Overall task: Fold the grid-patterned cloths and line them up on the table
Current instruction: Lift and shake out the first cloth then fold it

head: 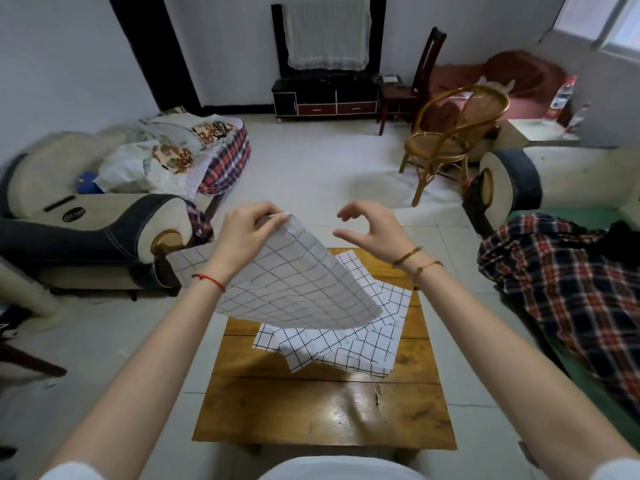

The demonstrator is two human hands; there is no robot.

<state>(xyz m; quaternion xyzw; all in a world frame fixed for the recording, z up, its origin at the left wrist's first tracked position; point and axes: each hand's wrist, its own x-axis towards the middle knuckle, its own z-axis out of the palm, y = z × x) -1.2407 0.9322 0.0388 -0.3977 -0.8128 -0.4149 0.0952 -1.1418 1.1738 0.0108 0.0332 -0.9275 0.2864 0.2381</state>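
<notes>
A white grid-patterned cloth [294, 282] hangs in the air above the wooden table [311, 410]. My left hand [246, 233] pinches its top corner between thumb and fingertips. My right hand [370, 226] hovers to the right of that corner with its fingers spread and curved, holding nothing. Under the raised cloth, a loose pile of more grid-patterned cloths [346, 344] lies unfolded on the far half of the table, partly hidden by the hanging one.
A sofa [86, 216] piled with fabrics stands to the left, and another sofa with a plaid blanket [568, 278] to the right. A rattan chair [453, 133] and a TV cabinet [325, 98] stand beyond, across the tiled floor.
</notes>
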